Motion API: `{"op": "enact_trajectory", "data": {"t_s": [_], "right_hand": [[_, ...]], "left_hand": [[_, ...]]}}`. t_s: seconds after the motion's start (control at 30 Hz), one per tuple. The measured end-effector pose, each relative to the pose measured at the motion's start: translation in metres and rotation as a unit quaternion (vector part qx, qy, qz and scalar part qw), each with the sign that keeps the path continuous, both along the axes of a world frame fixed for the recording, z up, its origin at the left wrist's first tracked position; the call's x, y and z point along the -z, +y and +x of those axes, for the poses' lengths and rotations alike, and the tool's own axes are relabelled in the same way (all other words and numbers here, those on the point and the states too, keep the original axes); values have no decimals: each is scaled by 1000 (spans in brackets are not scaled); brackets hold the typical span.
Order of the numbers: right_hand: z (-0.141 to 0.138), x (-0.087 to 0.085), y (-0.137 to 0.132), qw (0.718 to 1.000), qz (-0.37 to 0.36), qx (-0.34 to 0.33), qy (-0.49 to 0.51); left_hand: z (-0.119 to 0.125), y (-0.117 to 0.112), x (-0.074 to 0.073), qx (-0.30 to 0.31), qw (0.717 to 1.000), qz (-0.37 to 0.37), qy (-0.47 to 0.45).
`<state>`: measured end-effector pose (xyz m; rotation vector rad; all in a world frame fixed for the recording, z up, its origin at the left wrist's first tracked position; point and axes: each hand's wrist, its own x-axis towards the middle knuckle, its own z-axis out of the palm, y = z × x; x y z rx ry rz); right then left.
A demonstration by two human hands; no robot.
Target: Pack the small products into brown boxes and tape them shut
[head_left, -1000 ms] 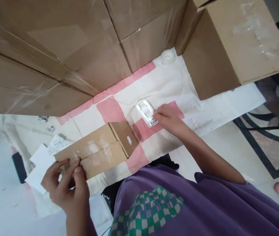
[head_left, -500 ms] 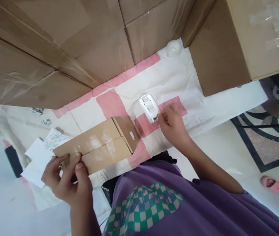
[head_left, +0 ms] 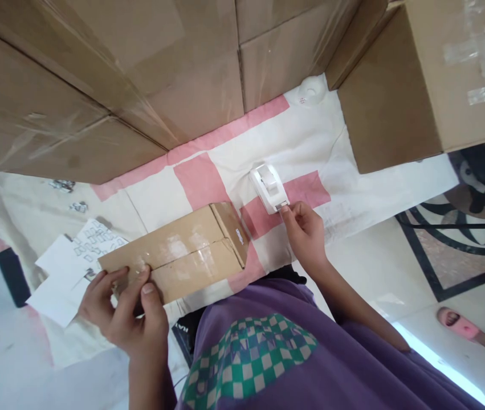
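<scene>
A long cardboard box (head_left: 182,250) with clear tape on its top lies on the pink and white cloth. My left hand (head_left: 129,310) grips its left end, the fingertips resting on the top face. To the box's right stands a white tape dispenser (head_left: 269,188) with a roll of clear tape in it. My right hand (head_left: 306,230) is closed in a pinch at the dispenser's near end, by the cutter, on the end of the tape. How much tape is between the fingertips is too small to see.
Large cardboard boxes (head_left: 174,62) wall off the far side, and another box (head_left: 396,91) stands at right. White paper sheets (head_left: 60,279), a black phone-like object (head_left: 12,277) and small shiny pieces (head_left: 61,185) lie left. A round white object (head_left: 312,90) sits at the back.
The view has shifted a little. My right hand's fingers have closed into a pinch by the dispenser's cutter end. My left hand stays on the box.
</scene>
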<state>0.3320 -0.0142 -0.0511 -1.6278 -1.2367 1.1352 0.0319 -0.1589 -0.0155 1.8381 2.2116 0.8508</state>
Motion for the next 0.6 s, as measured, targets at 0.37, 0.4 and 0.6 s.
{"op": "enact_trajectory", "data": {"t_s": [0.37, 0.4, 0.6], "right_hand": [[10, 11, 3, 998, -4, -16, 57], [10, 12, 3, 999, -1, -16, 52], [6, 18, 1, 1000, 10, -11, 18]], "left_hand": [[13, 14, -9, -60, 994, 82, 48], [13, 14, -9, -57, 994, 79, 48], [17, 18, -14, -52, 995, 69, 54]]}}
